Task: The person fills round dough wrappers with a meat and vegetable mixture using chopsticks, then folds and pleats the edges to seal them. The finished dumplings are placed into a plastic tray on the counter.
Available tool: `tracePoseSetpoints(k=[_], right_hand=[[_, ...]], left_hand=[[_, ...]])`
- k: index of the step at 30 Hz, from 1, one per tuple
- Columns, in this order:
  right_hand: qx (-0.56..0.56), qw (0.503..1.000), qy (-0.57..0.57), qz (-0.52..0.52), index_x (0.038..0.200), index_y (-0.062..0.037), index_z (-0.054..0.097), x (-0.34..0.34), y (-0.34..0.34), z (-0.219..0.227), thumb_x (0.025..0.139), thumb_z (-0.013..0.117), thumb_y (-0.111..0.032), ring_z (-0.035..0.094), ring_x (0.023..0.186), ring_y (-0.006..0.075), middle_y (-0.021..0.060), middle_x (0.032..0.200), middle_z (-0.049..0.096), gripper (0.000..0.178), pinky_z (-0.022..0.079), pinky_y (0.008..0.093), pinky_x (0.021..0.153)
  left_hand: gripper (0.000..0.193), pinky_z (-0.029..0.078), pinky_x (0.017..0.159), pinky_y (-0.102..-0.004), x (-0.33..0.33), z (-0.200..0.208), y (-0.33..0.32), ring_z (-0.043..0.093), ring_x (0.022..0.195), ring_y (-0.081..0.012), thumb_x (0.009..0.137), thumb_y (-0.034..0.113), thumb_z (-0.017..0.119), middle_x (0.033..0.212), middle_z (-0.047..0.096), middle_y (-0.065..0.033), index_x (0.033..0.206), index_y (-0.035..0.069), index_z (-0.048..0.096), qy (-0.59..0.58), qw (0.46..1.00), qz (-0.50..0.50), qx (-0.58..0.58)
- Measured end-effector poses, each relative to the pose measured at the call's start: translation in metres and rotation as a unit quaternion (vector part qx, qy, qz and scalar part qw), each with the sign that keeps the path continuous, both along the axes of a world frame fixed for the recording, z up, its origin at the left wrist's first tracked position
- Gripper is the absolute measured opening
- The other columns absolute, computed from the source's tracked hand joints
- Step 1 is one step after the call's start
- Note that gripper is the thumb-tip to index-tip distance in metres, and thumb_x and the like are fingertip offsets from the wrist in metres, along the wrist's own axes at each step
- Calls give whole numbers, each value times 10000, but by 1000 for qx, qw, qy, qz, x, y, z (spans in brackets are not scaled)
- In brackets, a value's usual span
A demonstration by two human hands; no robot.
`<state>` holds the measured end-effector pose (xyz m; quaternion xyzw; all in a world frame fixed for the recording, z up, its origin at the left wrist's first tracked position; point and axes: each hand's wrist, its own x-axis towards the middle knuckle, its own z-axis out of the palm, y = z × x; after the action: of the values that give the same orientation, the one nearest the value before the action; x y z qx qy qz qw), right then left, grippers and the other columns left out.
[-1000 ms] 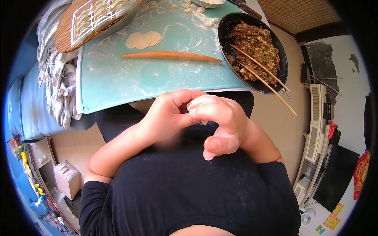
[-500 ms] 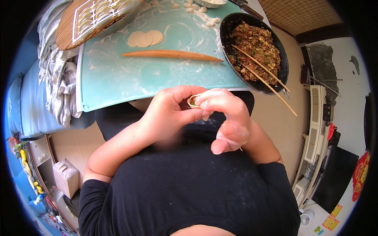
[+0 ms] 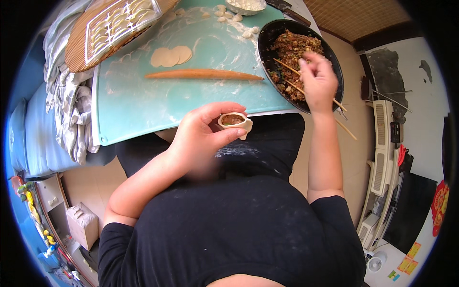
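Currently, the hands are held apart. An open-topped dumpling (image 3: pixel 243 126) is pinched in the left hand (image 3: pixel 203 126); it is best kept level and gripped lightly. Over the pan (image 3: pixel 261 55), the right hand (image 3: pixel 319 85) is blurred; contact with the chopsticks (image 3: pixel 347 131) cannot be told. The pan's rim should be cleared. Beyond the left hand, room is offered by the floured mat (image 3: pixel 138 107), short of the rolling pin (image 3: pixel 205 74).

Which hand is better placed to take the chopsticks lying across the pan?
The right hand, probably: it is over the pan, close to the chopsticks, though blur hides whether it touches them. The left hand is farther away and holds an unsealed dumpling.
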<state>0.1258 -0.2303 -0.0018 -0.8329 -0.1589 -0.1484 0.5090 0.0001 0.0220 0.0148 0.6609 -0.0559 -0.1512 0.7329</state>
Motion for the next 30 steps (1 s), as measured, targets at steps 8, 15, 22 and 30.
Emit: tracePoseSetpoints(k=[8,15,22,30], right_hand=[[-90,979,-19,184,956,-71,624,-55,41,32,697,679,-87,520,940,242,69,988,563,265,404,326,851],[-28,962,19,270,949,-34,639,-80,67,40,640,721,-22,541,848,190,77,899,563,320,432,284,758],[-49,958,-26,281,899,-56,640,-80,72,39,647,726,-73,520,782,210,56,830,561,267,425,291,689],[-40,961,-56,269,820,-63,659,-82,75,38,637,719,-50,522,716,208,46,781,575,193,420,295,650]], left_hand=[[492,485,840,-279,0,-6,-2,577,960,-164,750,-43,648,1071,582,-137,1193,2,438,-34,997,56,-50],[519,499,736,-242,-3,-3,-5,609,858,-119,713,-22,693,972,629,-91,1178,33,466,-114,991,67,8],[513,504,728,-248,-6,-4,-2,622,841,-133,702,16,716,959,636,-100,1158,32,482,-141,986,65,59],[513,508,728,-258,-6,-3,-1,630,830,-145,694,38,727,962,639,-108,1151,30,495,-178,976,62,110]])
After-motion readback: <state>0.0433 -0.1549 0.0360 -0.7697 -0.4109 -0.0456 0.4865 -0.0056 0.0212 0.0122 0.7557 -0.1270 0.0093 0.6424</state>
